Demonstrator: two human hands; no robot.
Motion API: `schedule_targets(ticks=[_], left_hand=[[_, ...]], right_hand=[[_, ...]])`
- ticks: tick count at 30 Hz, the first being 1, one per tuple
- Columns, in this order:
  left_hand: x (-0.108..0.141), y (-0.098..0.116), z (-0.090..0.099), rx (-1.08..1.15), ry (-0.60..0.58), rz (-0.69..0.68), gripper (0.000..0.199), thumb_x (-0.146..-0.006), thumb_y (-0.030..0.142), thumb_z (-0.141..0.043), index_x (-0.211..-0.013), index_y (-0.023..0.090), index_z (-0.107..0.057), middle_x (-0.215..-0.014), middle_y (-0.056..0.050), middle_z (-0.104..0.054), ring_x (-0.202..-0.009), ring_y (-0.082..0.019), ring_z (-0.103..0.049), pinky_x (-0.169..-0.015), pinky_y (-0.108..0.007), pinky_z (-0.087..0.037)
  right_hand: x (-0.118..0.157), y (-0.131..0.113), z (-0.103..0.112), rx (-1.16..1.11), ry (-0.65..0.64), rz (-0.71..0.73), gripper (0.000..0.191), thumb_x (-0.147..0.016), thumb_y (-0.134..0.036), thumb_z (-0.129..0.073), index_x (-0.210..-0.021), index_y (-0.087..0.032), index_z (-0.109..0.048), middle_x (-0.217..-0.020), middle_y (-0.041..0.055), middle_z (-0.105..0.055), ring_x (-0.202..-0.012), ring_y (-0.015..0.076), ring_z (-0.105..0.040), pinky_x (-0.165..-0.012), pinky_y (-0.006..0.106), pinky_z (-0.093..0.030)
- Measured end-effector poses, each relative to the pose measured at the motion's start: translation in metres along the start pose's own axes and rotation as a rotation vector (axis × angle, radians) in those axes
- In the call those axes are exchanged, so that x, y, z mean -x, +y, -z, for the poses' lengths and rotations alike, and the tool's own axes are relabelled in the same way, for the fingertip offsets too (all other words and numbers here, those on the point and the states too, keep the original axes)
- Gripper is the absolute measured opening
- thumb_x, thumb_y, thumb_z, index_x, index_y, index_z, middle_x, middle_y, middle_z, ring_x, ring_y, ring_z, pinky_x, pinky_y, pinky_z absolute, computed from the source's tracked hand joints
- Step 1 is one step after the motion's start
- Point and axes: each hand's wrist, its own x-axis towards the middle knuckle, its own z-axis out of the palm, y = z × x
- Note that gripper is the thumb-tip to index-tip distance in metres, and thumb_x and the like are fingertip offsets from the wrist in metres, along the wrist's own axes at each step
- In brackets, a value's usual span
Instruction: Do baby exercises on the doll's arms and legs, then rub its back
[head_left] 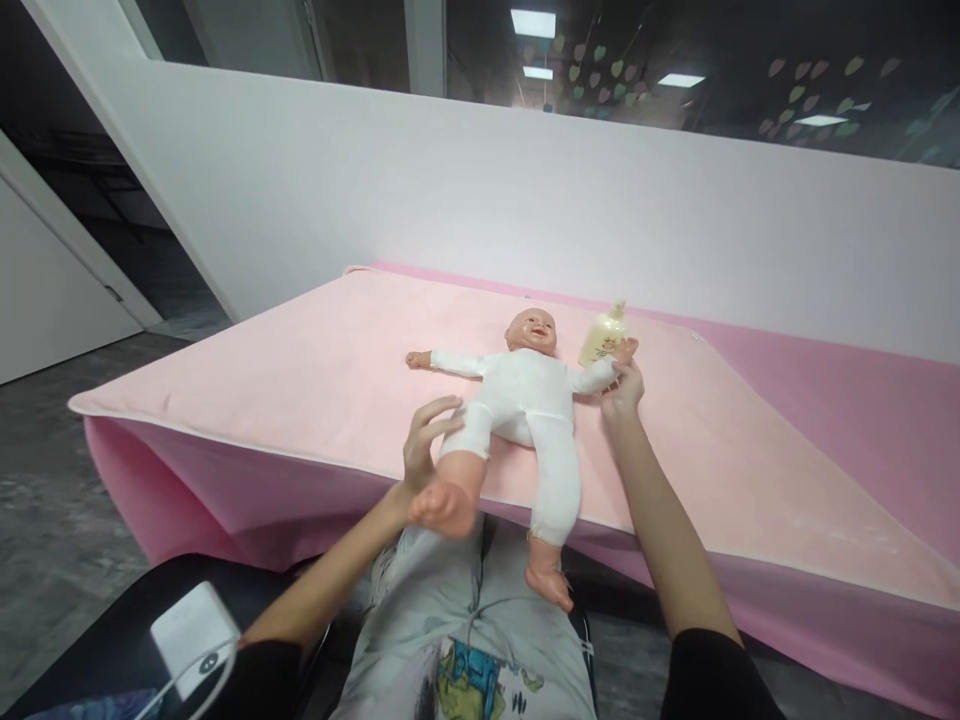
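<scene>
A baby doll (529, 385) with a white cloth body lies on its back on the pink-covered table (300, 350), its feet hanging over the front edge. My left hand (427, 440) is beside the doll's leg on the left, fingers apart and touching the white cloth near the knee. My right hand (624, 388) has its fingers closed round the doll's arm on the right, near the wrist. Just behind that doll hand stands a pale yellow pump bottle (602, 337).
A white wall (525, 190) with a window above it borders the table's far side. At the lower left, a white device (193, 635) with a cable lies on a black chair (112, 630). A door (52, 290) is at the far left.
</scene>
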Motion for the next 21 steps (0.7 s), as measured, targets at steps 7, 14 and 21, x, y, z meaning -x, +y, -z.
schedule_targets(ticks=[7, 14, 21], left_hand=[[0.001, 0.037, -0.018, -0.047, -0.026, 0.027, 0.015, -0.088, 0.032, -0.055, -0.095, 0.023, -0.065, -0.105, -0.006, -0.070, -0.107, -0.022, -0.058, -0.093, -0.041, -0.050], [-0.038, 0.038, -0.033, 0.153, -0.233, 0.220, 0.017, -0.082, 0.021, -0.058, -0.098, 0.021, -0.064, -0.121, -0.007, -0.065, -0.123, -0.024, -0.052, -0.107, -0.045, -0.042], [-0.015, 0.088, 0.023, 0.153, -0.308, 0.365, 0.027, -0.085, 0.022, -0.053, -0.109, 0.028, -0.066, -0.125, -0.005, -0.064, -0.121, -0.024, -0.056, -0.106, -0.041, -0.047]], right_hand=[[0.022, 0.003, -0.009, 0.152, -0.411, 0.393, 0.058, -0.053, -0.019, -0.066, -0.112, -0.019, -0.064, -0.109, 0.0048, -0.068, -0.099, 0.0214, -0.062, -0.089, 0.036, -0.050], [0.046, 0.011, -0.015, 0.445, -0.810, 0.509, 0.039, -0.060, -0.015, -0.064, -0.098, -0.018, -0.072, -0.107, 0.0067, -0.070, -0.104, 0.0228, -0.063, -0.096, 0.037, -0.048], [0.001, 0.008, -0.004, 0.120, -0.073, 0.288, 0.065, -0.056, -0.021, -0.064, -0.121, -0.017, -0.055, -0.119, 0.0097, -0.063, -0.105, 0.0227, -0.062, -0.088, 0.038, -0.053]])
